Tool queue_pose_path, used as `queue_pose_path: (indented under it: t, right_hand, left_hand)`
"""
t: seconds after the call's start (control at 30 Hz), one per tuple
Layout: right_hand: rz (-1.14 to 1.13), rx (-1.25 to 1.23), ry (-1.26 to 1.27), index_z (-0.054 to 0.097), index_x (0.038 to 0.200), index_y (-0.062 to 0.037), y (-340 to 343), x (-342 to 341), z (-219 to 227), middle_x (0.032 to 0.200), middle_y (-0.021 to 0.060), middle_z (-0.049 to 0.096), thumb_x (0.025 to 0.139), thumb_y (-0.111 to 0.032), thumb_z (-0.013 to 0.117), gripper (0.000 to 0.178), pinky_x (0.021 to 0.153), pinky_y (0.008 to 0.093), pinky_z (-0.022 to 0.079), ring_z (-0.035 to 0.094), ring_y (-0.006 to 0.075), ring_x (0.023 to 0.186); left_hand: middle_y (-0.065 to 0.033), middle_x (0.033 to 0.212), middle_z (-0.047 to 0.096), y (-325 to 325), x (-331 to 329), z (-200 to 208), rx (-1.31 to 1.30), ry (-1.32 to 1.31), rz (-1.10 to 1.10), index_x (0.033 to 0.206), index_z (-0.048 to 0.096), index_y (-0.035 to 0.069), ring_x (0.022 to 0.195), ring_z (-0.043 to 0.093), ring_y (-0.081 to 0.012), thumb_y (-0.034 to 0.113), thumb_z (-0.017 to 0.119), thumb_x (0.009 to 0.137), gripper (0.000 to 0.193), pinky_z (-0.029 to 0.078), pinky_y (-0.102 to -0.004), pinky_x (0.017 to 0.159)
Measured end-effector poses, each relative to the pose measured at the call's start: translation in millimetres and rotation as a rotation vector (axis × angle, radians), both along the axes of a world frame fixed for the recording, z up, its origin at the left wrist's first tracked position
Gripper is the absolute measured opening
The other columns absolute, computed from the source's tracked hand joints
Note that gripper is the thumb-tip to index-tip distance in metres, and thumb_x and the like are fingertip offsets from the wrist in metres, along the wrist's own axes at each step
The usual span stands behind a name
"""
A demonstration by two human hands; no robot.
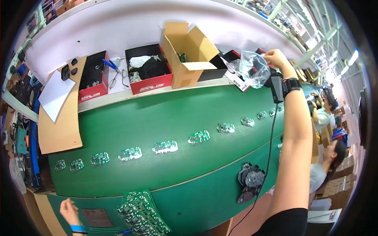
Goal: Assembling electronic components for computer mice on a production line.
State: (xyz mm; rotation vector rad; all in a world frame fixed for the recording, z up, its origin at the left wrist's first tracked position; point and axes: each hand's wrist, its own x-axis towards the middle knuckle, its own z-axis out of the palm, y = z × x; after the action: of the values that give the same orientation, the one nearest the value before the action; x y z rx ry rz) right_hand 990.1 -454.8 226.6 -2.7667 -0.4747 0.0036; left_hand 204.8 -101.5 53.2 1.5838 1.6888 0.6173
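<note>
My right hand [277,59] is stretched far forward at the upper right, its fingers pinching the edge of a clear plastic bag [252,70]. The crumpled bag hangs beside an open box with black and red parts behind the work surface. A dark watch-like device with a cable is strapped to that wrist. At the lower left, my left hand [69,211] is raised over the near edge with its fingers drawn together; whether something small is between them is hidden. Nearby lie a brown flat plate [97,218] and a stack of green circuit board panels [142,214].
Separate green circuit boards [165,147] lie in a row along the green belt [130,118]. Black plastic parts [251,179] sit at the near right. Behind stand a cardboard box [183,74], red-black boxes [151,84] and blue-handled pliers [110,64]. Other people [327,157] work at the right.
</note>
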Motion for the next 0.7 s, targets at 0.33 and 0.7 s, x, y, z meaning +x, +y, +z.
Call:
queue_pose_path:
  t: [0.33, 0.7]
  right_hand:
    - [-0.090, -0.197, -0.291, 0.070, 0.073, -0.0095, -54.1, 141.2, -193.7, 0.073, 0.0118, 0.066, 0.064, -0.008, 0.065, 0.011, 0.070, 0.0310, 0.050, 0.065, 0.0212, 0.070]
    - [0.368, -0.154, -0.130, 0.065, 0.083, -0.0031, 109.1, 137.6, -332.0, 0.082, 0.0152, 0.064, 0.071, -0.013, 0.058, 0.017, 0.071, 0.0341, 0.047, 0.062, 0.0244, 0.076]
  left_hand:
    - [-0.0161, 0.067, 0.056, 27.9, -221.5, -46.7, 0.394, 0.689, 0.041, 0.078, 0.053, -0.007, 0.063, 0.052, -0.0226, 0.021, 0.052, 0.087, 0.029, 0.043, -0.0359, 0.062]
    - [-0.0248, 0.075, 0.060, -20.7, -118.8, -8.4, 0.267, 1.287, 0.103, 0.077, 0.062, -0.001, 0.071, 0.059, -0.0400, 0.017, 0.058, 0.076, 0.019, 0.046, -0.0462, 0.066]
